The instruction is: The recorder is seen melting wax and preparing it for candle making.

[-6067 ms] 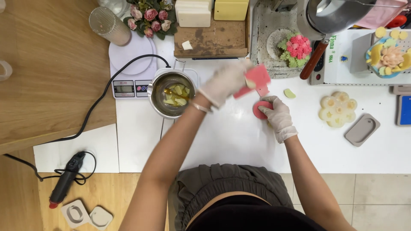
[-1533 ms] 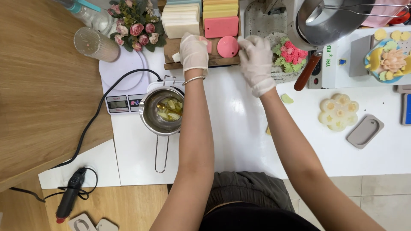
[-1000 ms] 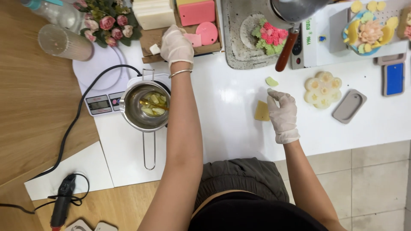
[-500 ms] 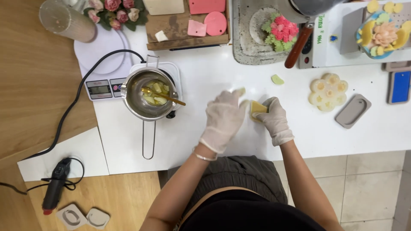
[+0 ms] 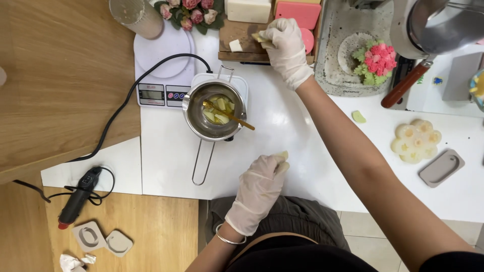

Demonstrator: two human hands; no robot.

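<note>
left hand: gloved, near the table's front edge, fingers pinched on a pale yellow soap piece at its fingertips
right hand: gloved, stretched to the wooden board, closed on a yellowish chunk
soap piece's axis: cannot tell
pot: between the hands, handle towards the person

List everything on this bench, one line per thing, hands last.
metal pot: one, silver, on the white table, holding yellow pieces and a gold stirrer
scale: one, white, left of the pot
wooden board: one, brown, top centre
pink block: one, on the board
flower-shaped piece: one, pale yellow, right
grey mould: one, right
left hand: gloved, holding a pale yellow piece
right hand: gloved, at the board, holding a yellowish piece
</note>
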